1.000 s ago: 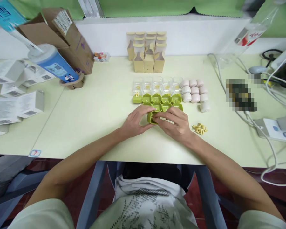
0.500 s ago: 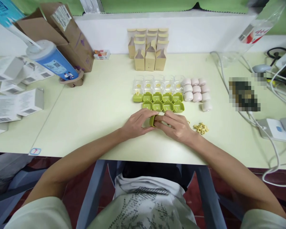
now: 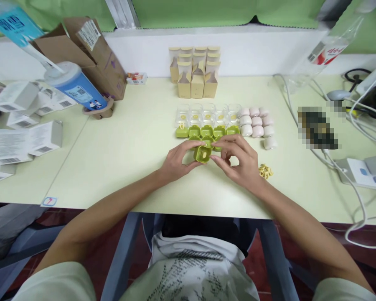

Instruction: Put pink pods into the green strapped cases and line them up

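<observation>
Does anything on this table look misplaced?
Two things, perhaps: the leftmost green piece has a yellow loop on top, unlike the open-topped green cups beside it, and one pale pink piece sits alone, outside the block of nine. I see no damage.

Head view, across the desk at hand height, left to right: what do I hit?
White boxes → left hand → green cup → right hand → small yellow pieces → white device.
</observation>
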Demonstrator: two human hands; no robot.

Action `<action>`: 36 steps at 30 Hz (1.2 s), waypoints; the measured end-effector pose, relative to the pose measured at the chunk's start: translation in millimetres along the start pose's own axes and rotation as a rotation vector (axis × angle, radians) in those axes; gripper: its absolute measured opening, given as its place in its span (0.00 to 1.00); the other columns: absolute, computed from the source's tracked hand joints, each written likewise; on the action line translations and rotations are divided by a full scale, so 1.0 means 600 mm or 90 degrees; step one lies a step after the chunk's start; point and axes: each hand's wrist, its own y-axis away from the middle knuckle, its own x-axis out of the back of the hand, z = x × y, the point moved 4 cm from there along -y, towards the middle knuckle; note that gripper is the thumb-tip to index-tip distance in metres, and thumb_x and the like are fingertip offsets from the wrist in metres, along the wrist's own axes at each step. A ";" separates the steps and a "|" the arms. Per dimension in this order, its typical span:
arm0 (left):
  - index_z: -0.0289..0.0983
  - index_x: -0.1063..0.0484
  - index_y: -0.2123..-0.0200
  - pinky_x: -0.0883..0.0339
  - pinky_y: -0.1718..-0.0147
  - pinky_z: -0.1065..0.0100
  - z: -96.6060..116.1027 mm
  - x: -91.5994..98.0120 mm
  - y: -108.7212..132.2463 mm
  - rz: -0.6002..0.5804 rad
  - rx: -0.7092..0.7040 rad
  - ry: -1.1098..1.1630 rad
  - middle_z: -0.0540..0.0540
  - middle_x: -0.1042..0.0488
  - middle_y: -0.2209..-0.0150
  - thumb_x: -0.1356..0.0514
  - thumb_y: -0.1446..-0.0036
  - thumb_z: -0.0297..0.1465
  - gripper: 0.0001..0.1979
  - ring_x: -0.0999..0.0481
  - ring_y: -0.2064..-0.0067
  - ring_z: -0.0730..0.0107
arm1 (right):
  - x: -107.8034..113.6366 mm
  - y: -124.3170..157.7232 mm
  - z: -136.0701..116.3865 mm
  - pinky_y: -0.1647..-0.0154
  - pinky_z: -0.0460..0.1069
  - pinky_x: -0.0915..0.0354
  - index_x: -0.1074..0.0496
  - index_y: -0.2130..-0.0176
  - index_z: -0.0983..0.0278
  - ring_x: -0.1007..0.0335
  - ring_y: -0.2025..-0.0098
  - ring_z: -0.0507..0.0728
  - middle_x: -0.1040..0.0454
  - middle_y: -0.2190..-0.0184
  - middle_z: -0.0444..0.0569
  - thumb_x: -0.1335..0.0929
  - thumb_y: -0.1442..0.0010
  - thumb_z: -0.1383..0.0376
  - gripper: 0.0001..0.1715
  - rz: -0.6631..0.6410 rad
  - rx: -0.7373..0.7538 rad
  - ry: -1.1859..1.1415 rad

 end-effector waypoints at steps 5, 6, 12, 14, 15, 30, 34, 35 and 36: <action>0.41 0.34 0.30 0.16 0.44 0.58 0.006 0.000 -0.001 -0.019 -0.039 0.068 0.39 0.15 0.45 0.26 0.36 0.36 0.35 0.13 0.42 0.60 | -0.033 0.008 0.029 0.76 0.47 0.28 0.25 0.40 0.57 0.25 0.69 0.51 0.20 0.48 0.52 0.18 0.40 0.51 0.34 -0.094 -0.347 -0.305; 0.40 0.34 0.30 0.16 0.44 0.58 0.007 0.000 -0.001 -0.022 -0.050 0.079 0.38 0.15 0.45 0.26 0.36 0.36 0.35 0.14 0.42 0.59 | -0.042 0.010 0.031 0.74 0.47 0.26 0.24 0.41 0.58 0.24 0.70 0.51 0.19 0.52 0.50 0.18 0.41 0.50 0.34 -0.124 -0.385 -0.366; 0.37 0.32 0.31 0.16 0.44 0.55 0.009 0.002 -0.003 -0.016 -0.073 0.118 0.34 0.16 0.44 0.27 0.35 0.33 0.33 0.15 0.40 0.58 | -0.064 0.014 0.033 0.63 0.50 0.20 0.18 0.56 0.61 0.21 0.70 0.52 0.17 0.66 0.44 0.15 0.47 0.52 0.25 -0.146 -0.470 -0.569; 0.40 0.32 0.31 0.16 0.44 0.56 0.009 0.001 -0.003 -0.015 -0.070 0.121 0.36 0.16 0.44 0.27 0.35 0.33 0.33 0.15 0.40 0.58 | -0.066 0.015 0.034 0.62 0.49 0.20 0.17 0.58 0.61 0.19 0.68 0.52 0.15 0.65 0.44 0.13 0.51 0.54 0.25 -0.126 -0.486 -0.596; 0.41 0.32 0.31 0.16 0.44 0.56 0.009 0.001 -0.003 -0.016 -0.067 0.123 0.37 0.16 0.44 0.28 0.34 0.33 0.32 0.15 0.41 0.59 | -0.067 0.016 0.035 0.62 0.49 0.20 0.16 0.59 0.61 0.19 0.68 0.52 0.15 0.65 0.44 0.13 0.52 0.55 0.25 -0.121 -0.492 -0.605; 0.44 0.31 0.33 0.16 0.44 0.55 0.013 -0.005 0.001 -0.042 -0.037 0.120 0.41 0.15 0.45 0.29 0.33 0.31 0.28 0.15 0.40 0.60 | -0.066 0.016 0.033 0.67 0.48 0.21 0.17 0.60 0.62 0.20 0.73 0.51 0.16 0.68 0.43 0.14 0.50 0.51 0.25 -0.122 -0.459 -0.572; 0.43 0.32 0.32 0.17 0.44 0.56 0.013 -0.002 -0.005 -0.036 -0.027 0.132 0.40 0.16 0.44 0.30 0.32 0.33 0.28 0.15 0.41 0.61 | -0.062 0.015 0.035 0.67 0.48 0.21 0.18 0.58 0.62 0.20 0.71 0.52 0.16 0.66 0.44 0.16 0.45 0.52 0.22 -0.142 -0.458 -0.588; 0.44 0.32 0.32 0.18 0.43 0.55 0.012 -0.001 -0.008 -0.027 -0.013 0.120 0.41 0.16 0.44 0.29 0.33 0.36 0.29 0.16 0.41 0.60 | -0.061 0.014 0.035 0.67 0.49 0.21 0.18 0.58 0.62 0.20 0.69 0.53 0.16 0.65 0.46 0.17 0.42 0.51 0.21 -0.135 -0.459 -0.613; 0.45 0.32 0.32 0.19 0.43 0.54 0.010 0.002 -0.011 -0.015 0.003 0.102 0.41 0.16 0.44 0.28 0.34 0.39 0.30 0.17 0.41 0.60 | -0.061 0.012 0.036 0.68 0.50 0.20 0.18 0.58 0.63 0.19 0.68 0.54 0.16 0.63 0.48 0.19 0.39 0.49 0.21 -0.127 -0.462 -0.647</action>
